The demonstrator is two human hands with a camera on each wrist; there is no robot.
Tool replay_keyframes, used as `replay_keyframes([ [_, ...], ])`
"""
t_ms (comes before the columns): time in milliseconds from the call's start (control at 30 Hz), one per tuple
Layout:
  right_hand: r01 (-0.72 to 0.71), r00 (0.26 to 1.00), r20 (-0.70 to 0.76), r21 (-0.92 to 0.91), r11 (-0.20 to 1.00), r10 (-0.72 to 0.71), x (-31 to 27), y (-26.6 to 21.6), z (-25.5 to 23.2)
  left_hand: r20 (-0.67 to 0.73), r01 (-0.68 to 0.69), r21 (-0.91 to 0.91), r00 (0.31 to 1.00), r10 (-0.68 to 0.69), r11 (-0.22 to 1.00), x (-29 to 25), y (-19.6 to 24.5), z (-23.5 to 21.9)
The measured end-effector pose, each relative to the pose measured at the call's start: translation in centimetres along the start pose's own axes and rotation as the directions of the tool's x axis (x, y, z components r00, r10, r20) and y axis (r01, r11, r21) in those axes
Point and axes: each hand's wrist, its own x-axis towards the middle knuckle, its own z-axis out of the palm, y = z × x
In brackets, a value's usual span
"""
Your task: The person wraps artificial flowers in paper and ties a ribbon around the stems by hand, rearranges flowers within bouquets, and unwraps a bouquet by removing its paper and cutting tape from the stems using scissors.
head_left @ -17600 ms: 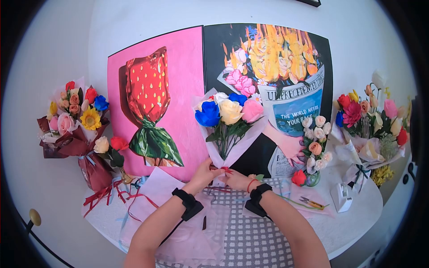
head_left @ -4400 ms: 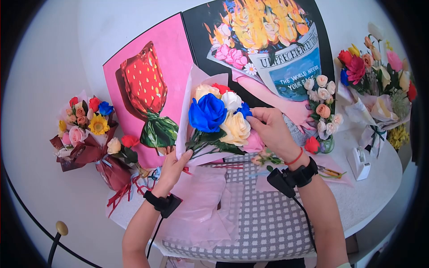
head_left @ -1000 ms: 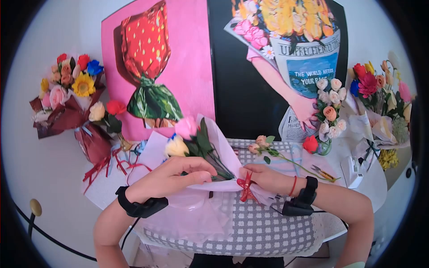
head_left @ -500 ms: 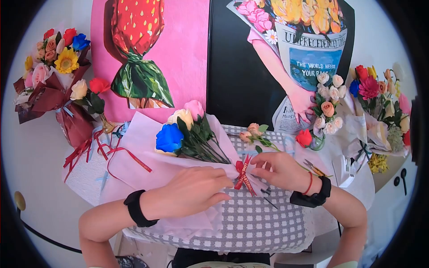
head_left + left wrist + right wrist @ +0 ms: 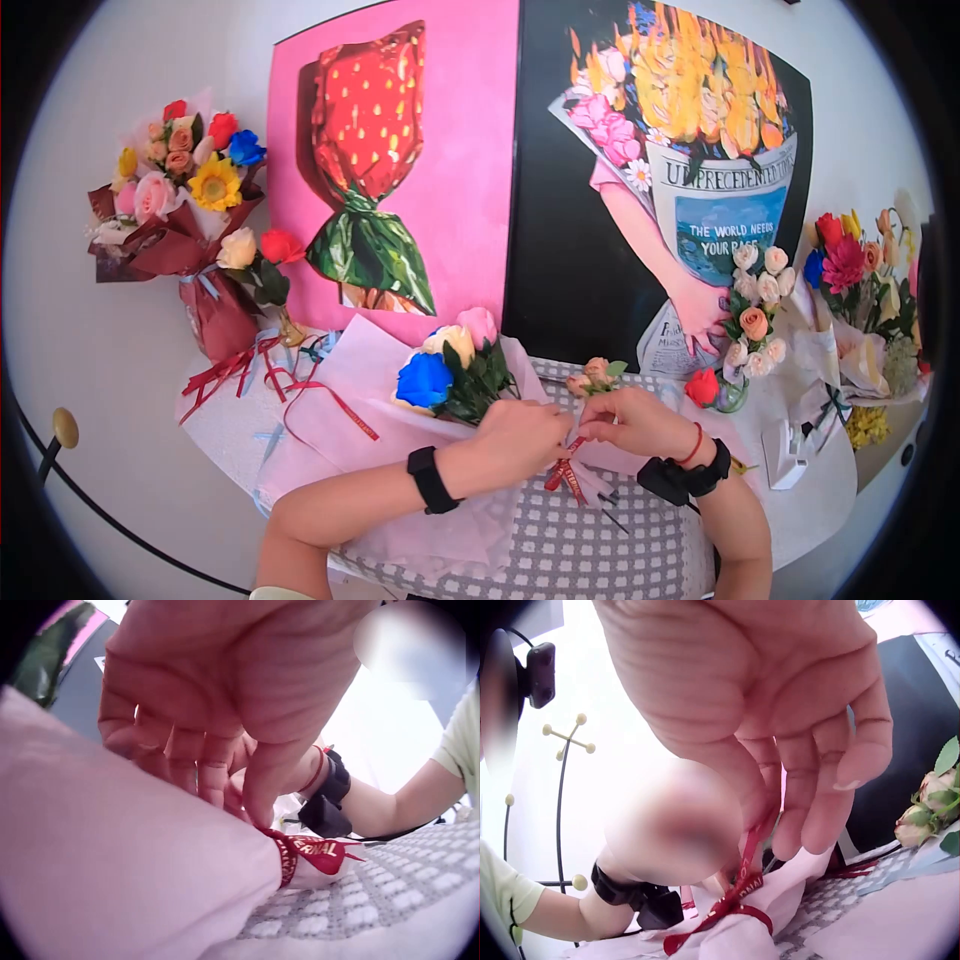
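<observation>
A wrapped bouquet lies on the table in the head view, with a blue rose (image 5: 424, 380), a cream rose (image 5: 452, 346) and a pink rose (image 5: 478, 326) to the left. Its stem end points right, tied with a printed red ribbon (image 5: 566, 480). The left hand (image 5: 522, 438) bends over the tie from the left; its thumb and fingers (image 5: 214, 776) pinch at the ribbon (image 5: 311, 855). From the right, the right hand (image 5: 634, 420) pinches a strand of the ribbon (image 5: 742, 896) between thumb and fingers, its other fingers (image 5: 825, 817) loosely bent. Pale wrapping (image 5: 127, 855) fills the left wrist view's lower left.
A maroon-wrapped bouquet (image 5: 222, 315) stands left, another bouquet (image 5: 858, 300) right. A tape dispenser (image 5: 786, 455) and small vase (image 5: 732, 393) are at right. Peach roses (image 5: 594, 376) lie behind the hands. Two paintings (image 5: 480, 190) stand behind; pink sheets (image 5: 450, 540) lie in front.
The bouquet, earlier held upright and then tilted with hands at its flowers, lies on the table. Since half a second ago, both hands have closed in on the ribbon and taken hold of it.
</observation>
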Motion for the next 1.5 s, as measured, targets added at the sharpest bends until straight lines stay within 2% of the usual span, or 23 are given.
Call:
replay_keyframes([
  [33,-0.018,1.000,0.013,0.064,0.998,0.017,-0.3,0.1,-0.2,0.009,-0.012,-0.011,1.000,0.012,1.000,0.0,-0.3,0.0],
  [100,-0.012,1.000,-0.014,0.097,0.995,0.014,-0.4,-0.1,-0.3,0.107,0.136,-0.208,0.988,-0.115,0.969,0.1,-0.8,-0.2],
  [133,0.015,0.999,-0.037,0.117,0.993,-0.011,-0.4,-0.3,-0.2,0.140,0.156,-0.210,0.982,-0.128,0.965,0.1,-0.7,-0.5],
  [267,0.006,1.000,-0.030,0.038,0.999,-0.005,-0.4,-1.0,-0.3,0.128,0.158,-0.225,0.983,-0.132,0.962,-0.1,-0.8,0.5],
  [333,0.006,0.998,-0.062,0.067,0.998,-0.002,-0.5,-1.0,0.0,0.058,0.063,-0.247,0.997,-0.050,0.967,-0.4,-1.0,1.1],
  [433,0.038,0.989,-0.143,0.099,0.994,-0.023,-0.4,-0.3,0.5,0.075,0.083,-0.230,0.995,-0.068,0.970,-0.6,-0.6,1.7],
  [533,0.012,0.994,-0.106,0.151,0.989,0.004,-0.4,0.0,0.6,0.070,0.085,-0.266,0.995,-0.069,0.960,-0.6,-0.4,2.1],
  [567,-0.020,0.996,-0.085,0.176,0.984,0.035,-0.4,-0.2,0.4,0.021,0.050,-0.305,0.999,-0.045,0.951,-0.7,-0.5,2.3],
  [600,0.015,0.997,-0.073,0.168,0.986,-0.003,-0.3,-0.4,0.2,0.037,0.067,-0.320,0.998,-0.058,0.945,-0.7,-0.6,2.2],
  [667,-0.091,0.994,0.076,0.089,0.992,0.084,-0.3,-0.6,-0.1,0.044,0.093,-0.337,0.996,-0.083,0.937,-0.5,-0.7,2.1],
  [700,-0.079,0.994,0.086,0.084,0.993,0.072,-0.3,-0.5,-0.2,0.052,0.098,-0.383,0.995,-0.085,0.918,-0.5,-0.8,2.1],
  [800,-0.059,0.947,0.315,-0.023,0.998,0.063,-0.4,0.3,0.1,0.041,0.100,-0.446,0.995,-0.091,0.890,-0.5,-0.9,2.3],
  [900,-0.050,0.912,0.403,-0.071,0.996,0.074,-0.4,-0.5,0.4,0.058,0.108,-0.468,0.994,-0.092,0.877,-0.6,-0.9,2.0],
  [967,-0.013,0.929,0.366,-0.130,0.991,0.060,-0.4,-1.2,0.8,0.032,0.106,-0.463,0.994,-0.102,0.880,-0.6,-0.8,2.3],
  [1033,-0.098,0.906,0.385,-0.212,0.972,0.176,-0.1,-2.1,1.1,0.014,0.099,-0.473,0.994,-0.105,0.876,-0.7,-0.9,2.6],
  [1200,-0.067,0.928,0.360,-0.102,0.993,0.100,-0.1,1.3,3.4,-0.005,0.102,-0.474,0.993,-0.119,0.874,-0.4,-0.7,2.1],
  [1267,-0.052,0.922,0.379,-0.084,0.995,0.081,-0.4,2.2,3.5,-0.066,0.104,-0.524,0.985,-0.162,0.845,-0.3,-0.6,0.8],
  [1333,-0.134,0.946,0.276,-0.151,0.979,0.172,-0.8,0.5,2.2,-0.099,0.096,-0.540,0.979,-0.176,0.836,-0.1,-0.4,-1.4],
  [1367,-0.136,0.945,0.276,-0.152,0.979,0.175,-1.2,-0.1,1.7,-0.133,0.084,-0.554,0.973,-0.187,0.829,0.0,-0.4,-2.4],
  [1400,-0.147,0.964,0.197,-0.171,0.974,0.180,-1.5,-0.6,1.1,-0.225,0.014,-0.560,0.960,-0.168,0.828,-0.1,-0.6,-3.2],
  [1433,-0.157,0.976,0.118,-0.185,0.970,0.181,-1.6,-0.8,1.0,-0.266,-0.012,-0.507,0.953,-0.143,0.862,-0.2,-1.0,-4.3],
  [1467,-0.103,0.990,0.080,-0.185,0.977,0.119,-1.9,-0.2,1.2,-0.301,-0.033,-0.451,0.946,-0.118,0.892,-0.4,-1.6,-5.7],
  [1500,-0.102,0.989,0.086,-0.174,0.979,0.119,-2.1,-0.1,1.3,-0.356,-0.069,-0.429,0.929,-0.098,0.901,-0.7,-2.5,-7.4],
])
